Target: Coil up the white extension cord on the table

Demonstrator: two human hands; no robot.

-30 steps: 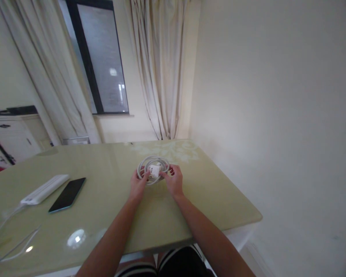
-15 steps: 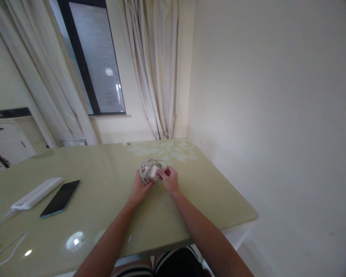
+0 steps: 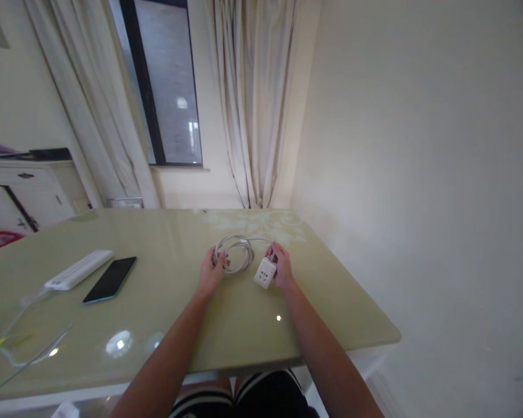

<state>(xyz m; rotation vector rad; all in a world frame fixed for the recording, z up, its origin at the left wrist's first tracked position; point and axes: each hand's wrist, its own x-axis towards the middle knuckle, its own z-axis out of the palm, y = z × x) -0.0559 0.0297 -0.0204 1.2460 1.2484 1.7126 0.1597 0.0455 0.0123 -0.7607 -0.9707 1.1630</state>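
A coiled grey-white cable (image 3: 246,247) is gripped on its left side by my left hand (image 3: 211,270), thumb over the loops. From the coil a short stretch of cord runs right to my right hand (image 3: 281,264). That hand pinches the cord end of a white socket block (image 3: 265,273), whose face with socket holes is turned up toward me. Both the coil and the block are over the pale green tabletop; whether they touch it I cannot tell.
Left on the table (image 3: 165,342) lie a dark phone (image 3: 110,280) and a long white power strip (image 3: 79,270) with its cord (image 3: 24,316). A beige wall (image 3: 418,145) borders the right side. A curtained window (image 3: 169,87) and white cabinet (image 3: 35,191) stand beyond.
My right hand has drawn the socket block out of the coil and to the right, with cord now stretched between. The view has shifted slightly left.
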